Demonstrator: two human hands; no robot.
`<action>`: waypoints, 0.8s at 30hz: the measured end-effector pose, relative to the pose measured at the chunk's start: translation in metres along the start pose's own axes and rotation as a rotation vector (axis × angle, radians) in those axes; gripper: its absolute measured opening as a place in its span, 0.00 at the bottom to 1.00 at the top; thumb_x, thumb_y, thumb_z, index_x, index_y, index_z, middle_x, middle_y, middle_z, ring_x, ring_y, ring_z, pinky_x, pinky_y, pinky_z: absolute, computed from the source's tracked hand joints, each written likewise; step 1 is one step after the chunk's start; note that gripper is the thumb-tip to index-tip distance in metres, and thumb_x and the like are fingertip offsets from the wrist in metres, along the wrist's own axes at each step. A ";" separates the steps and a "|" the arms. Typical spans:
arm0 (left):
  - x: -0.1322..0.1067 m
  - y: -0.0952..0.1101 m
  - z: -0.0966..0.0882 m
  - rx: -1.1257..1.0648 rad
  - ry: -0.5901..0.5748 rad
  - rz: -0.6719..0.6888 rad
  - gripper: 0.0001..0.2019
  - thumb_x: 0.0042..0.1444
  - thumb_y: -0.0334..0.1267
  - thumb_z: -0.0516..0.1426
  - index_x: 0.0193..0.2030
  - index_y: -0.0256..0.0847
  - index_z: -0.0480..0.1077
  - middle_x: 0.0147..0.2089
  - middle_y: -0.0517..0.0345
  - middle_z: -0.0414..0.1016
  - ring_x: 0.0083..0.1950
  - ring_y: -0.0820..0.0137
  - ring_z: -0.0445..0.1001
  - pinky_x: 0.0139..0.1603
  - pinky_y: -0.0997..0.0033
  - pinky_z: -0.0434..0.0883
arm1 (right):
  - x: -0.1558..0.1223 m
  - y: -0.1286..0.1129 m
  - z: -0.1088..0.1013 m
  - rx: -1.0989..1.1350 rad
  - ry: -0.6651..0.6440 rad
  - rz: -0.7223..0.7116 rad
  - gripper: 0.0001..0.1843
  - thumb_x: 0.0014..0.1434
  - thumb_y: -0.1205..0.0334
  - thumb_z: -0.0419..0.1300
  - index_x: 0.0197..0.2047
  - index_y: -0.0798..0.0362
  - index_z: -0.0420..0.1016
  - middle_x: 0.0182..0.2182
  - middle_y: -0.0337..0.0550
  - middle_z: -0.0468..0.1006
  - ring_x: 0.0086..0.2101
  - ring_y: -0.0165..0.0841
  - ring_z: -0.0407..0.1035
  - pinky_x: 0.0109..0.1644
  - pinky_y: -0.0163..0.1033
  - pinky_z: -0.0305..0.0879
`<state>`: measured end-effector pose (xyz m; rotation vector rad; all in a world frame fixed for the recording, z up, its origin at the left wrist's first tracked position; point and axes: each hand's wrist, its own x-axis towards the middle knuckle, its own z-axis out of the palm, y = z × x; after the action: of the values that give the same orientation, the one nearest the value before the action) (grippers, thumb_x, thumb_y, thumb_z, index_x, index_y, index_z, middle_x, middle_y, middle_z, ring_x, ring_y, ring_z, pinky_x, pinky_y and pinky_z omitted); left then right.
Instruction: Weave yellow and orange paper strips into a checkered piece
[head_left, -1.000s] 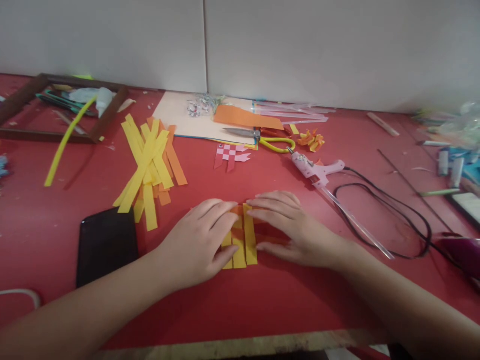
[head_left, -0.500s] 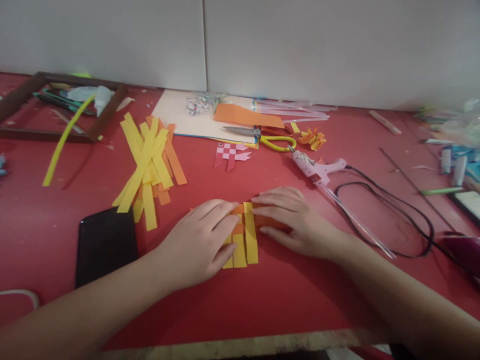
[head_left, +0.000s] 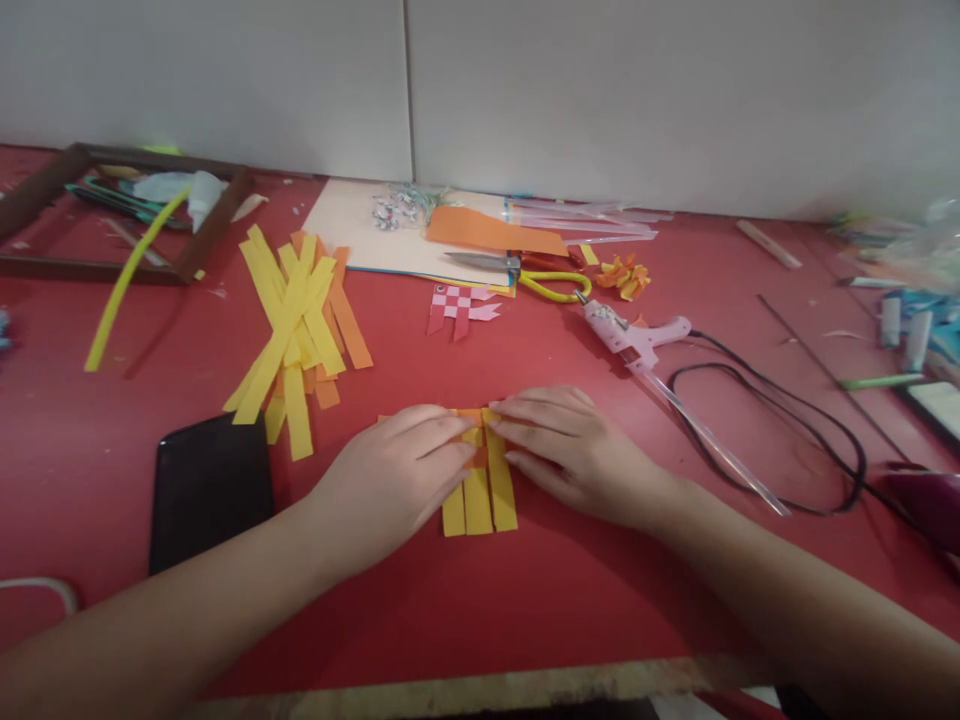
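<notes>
Counting at near centre: one left hand [head_left: 394,475], one right hand [head_left: 577,450], three yellow strips [head_left: 478,500] showing between. Near left, one black phone [head_left: 212,490]; far left, one brown frame [head_left: 60,267]. Farther centre to right, one checked fish [head_left: 454,303], one pair of scissors [head_left: 512,266], one glue gun [head_left: 634,342].

Brown frame [head_left: 97,268] and black slab [head_left: 210,490] leftward, pink glue gun [head_left: 610,330] rightward.
</notes>
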<state>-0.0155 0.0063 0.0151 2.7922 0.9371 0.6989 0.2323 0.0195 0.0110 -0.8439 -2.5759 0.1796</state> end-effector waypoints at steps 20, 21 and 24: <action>0.001 0.001 0.001 0.082 -0.038 0.055 0.13 0.66 0.30 0.50 0.49 0.31 0.74 0.48 0.44 0.78 0.50 0.59 0.76 0.54 0.55 0.75 | 0.003 -0.003 0.004 0.020 -0.008 0.038 0.14 0.64 0.60 0.58 0.50 0.54 0.77 0.50 0.49 0.80 0.50 0.40 0.71 0.56 0.51 0.66; 0.001 0.001 0.001 0.087 -0.047 0.054 0.13 0.66 0.30 0.50 0.49 0.31 0.74 0.48 0.44 0.77 0.50 0.58 0.75 0.53 0.54 0.75 | 0.003 -0.003 0.004 0.020 -0.009 0.041 0.14 0.64 0.60 0.58 0.50 0.54 0.77 0.50 0.49 0.80 0.50 0.40 0.71 0.56 0.52 0.65; 0.002 0.002 0.000 0.099 -0.066 0.056 0.12 0.65 0.30 0.50 0.48 0.31 0.74 0.47 0.44 0.77 0.49 0.57 0.75 0.51 0.53 0.75 | 0.003 -0.003 0.004 0.026 -0.025 0.051 0.13 0.64 0.60 0.57 0.50 0.53 0.77 0.51 0.48 0.79 0.51 0.40 0.70 0.58 0.53 0.63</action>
<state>-0.0133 0.0053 0.0166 2.9182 0.9093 0.5782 0.2267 0.0188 0.0096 -0.9038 -2.5713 0.2403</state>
